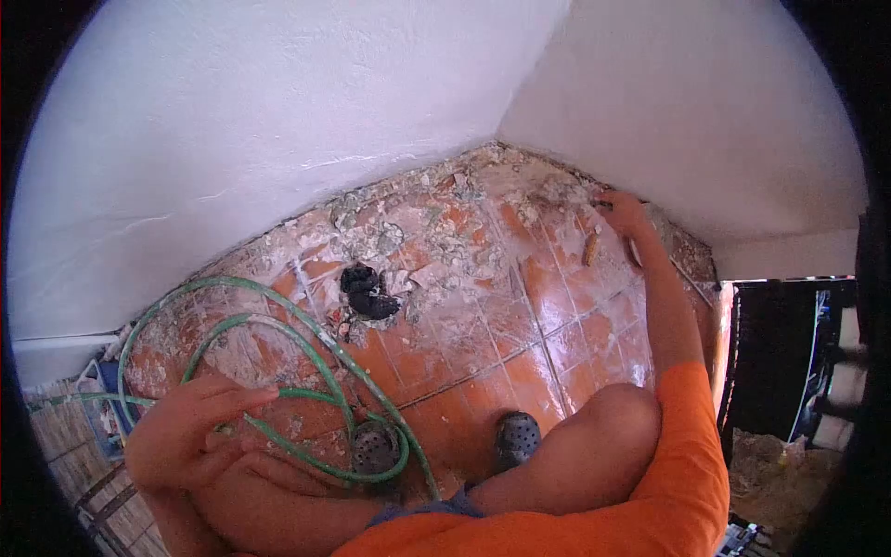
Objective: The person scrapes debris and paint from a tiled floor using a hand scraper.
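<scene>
My left hand (200, 429) rests by my bent left knee, thumb and fingers apart, holding nothing that I can see. Loops of a green hose (320, 348) lie beside it and pass close to its fingers. My right hand (626, 215) reaches down to the floor near the foot of the right wall. Its fingers are closed around a small dark thing (603, 203), mostly hidden, whose kind I cannot make out. Close by on the tiles lies a short brownish stick-like piece (590, 248). A pale curved thing (635, 252) shows partly behind my right forearm.
White walls (278, 102) meet in a corner ahead. Crumbled plaster debris (436, 232) covers the orange tiled floor (529, 381) along them. A crumpled black thing (368, 293) lies amid it. My dark clogs (517, 438) stand on the tiles. A dark opening (775, 362) is at right.
</scene>
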`<state>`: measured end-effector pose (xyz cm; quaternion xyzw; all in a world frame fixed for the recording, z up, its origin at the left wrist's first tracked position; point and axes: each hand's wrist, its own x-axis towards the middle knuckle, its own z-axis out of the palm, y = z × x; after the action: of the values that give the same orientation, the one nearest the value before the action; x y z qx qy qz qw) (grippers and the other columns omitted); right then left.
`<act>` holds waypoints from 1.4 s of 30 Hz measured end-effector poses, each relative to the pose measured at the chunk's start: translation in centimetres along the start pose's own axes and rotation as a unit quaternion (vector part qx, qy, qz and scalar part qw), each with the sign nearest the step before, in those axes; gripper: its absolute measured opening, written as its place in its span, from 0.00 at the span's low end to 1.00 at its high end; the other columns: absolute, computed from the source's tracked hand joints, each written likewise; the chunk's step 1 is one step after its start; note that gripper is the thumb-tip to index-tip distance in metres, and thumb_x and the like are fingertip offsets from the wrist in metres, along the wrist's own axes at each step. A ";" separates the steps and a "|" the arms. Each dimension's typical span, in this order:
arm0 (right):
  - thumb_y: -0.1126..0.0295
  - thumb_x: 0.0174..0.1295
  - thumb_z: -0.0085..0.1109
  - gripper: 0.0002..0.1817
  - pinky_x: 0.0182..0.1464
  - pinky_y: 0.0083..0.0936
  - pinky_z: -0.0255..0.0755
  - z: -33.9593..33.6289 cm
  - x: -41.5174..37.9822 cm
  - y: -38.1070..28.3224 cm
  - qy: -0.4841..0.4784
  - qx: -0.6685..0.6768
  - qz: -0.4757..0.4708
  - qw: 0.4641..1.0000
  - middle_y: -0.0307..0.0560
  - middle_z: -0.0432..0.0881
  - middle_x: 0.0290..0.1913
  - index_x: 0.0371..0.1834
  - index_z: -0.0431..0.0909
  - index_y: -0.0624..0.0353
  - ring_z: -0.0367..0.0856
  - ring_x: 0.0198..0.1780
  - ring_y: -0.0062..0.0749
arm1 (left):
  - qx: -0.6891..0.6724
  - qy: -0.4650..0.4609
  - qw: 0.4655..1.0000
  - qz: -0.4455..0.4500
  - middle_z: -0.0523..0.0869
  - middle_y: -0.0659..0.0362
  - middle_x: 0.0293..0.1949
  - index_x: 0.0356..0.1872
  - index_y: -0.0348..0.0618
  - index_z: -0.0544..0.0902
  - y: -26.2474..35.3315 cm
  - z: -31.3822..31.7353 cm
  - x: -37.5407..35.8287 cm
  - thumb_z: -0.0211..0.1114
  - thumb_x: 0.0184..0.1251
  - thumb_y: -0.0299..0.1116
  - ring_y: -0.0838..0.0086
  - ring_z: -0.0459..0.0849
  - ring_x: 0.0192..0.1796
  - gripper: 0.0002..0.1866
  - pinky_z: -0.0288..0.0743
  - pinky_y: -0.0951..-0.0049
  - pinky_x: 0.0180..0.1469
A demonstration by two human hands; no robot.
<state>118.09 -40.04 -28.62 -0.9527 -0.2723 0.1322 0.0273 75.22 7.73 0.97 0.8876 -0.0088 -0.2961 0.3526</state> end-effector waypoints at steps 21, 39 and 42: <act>0.59 0.62 0.53 0.21 0.55 0.42 0.72 1.0 -0.8 -9.9 -0.017 0.065 0.044 0.997 0.52 0.80 0.52 0.58 0.75 0.50 0.77 0.53 0.48 | -0.021 -0.018 0.999 -0.042 0.80 0.51 0.37 0.59 0.41 0.75 0.0 -0.5 1.3 0.66 0.54 0.28 0.57 0.80 0.43 0.27 0.70 0.63 0.48; 0.63 0.57 0.57 0.19 0.48 0.47 0.74 4.2 -2.2 -12.1 -0.022 -0.004 0.014 1.000 0.61 0.81 0.43 0.52 0.78 0.52 0.80 0.46 0.56 | -0.007 -0.009 1.000 -0.010 0.81 0.50 0.41 0.58 0.39 0.75 -0.2 0.0 1.3 0.66 0.50 0.31 0.56 0.79 0.46 0.29 0.68 0.63 0.50; 0.62 0.57 0.57 0.19 0.46 0.48 0.74 2.0 0.9 -16.3 -0.015 -0.005 -0.001 1.000 0.60 0.82 0.42 0.52 0.79 0.51 0.81 0.44 0.55 | -0.008 0.000 1.000 -0.026 0.81 0.50 0.41 0.58 0.40 0.75 0.0 0.1 1.1 0.66 0.51 0.30 0.56 0.78 0.46 0.29 0.68 0.62 0.50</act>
<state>109.96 -25.78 -28.71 -0.9504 -0.2747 0.1449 0.0182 76.11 7.36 0.33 0.8849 0.0167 -0.3050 0.3517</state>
